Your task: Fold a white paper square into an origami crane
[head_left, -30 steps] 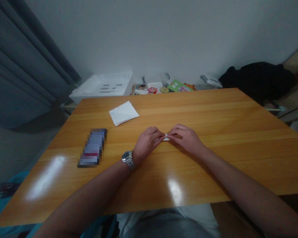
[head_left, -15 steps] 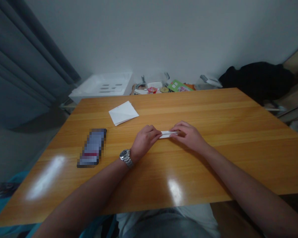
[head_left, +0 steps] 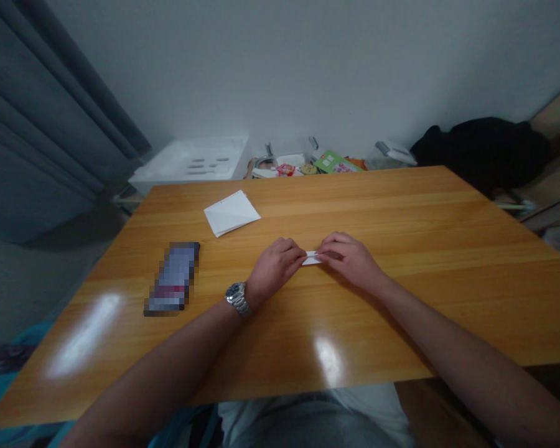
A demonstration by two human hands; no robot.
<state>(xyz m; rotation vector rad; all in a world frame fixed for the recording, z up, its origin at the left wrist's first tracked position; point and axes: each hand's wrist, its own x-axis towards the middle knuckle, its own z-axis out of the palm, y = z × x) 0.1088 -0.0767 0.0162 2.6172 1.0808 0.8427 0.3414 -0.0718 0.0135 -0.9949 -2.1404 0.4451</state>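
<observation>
A small folded strip of white paper (head_left: pixel 312 258) lies low over the middle of the wooden table, pinched from both ends. My left hand (head_left: pixel 276 264), with a metal watch (head_left: pixel 238 297) on its wrist, grips the strip's left end between thumb and fingers. At the other end, my right hand (head_left: pixel 350 261) has its thumb and fingertips closed on the paper. Only a short stretch of the strip shows between my hands; its ends are covered by my fingers.
Folded white sheets (head_left: pixel 232 213) rest on the table (head_left: pixel 401 211), beyond my left hand. A phone (head_left: pixel 173 277) with a blurred screen lies at the left. Behind the table are a white tray (head_left: pixel 191 158), a green booklet (head_left: pixel 336 162) and a black cloth (head_left: pixel 480 149).
My right hand has shifted slightly left, and its fingers have closed in further on the strip. Less of the paper shows between my hands. My left hand has barely moved.
</observation>
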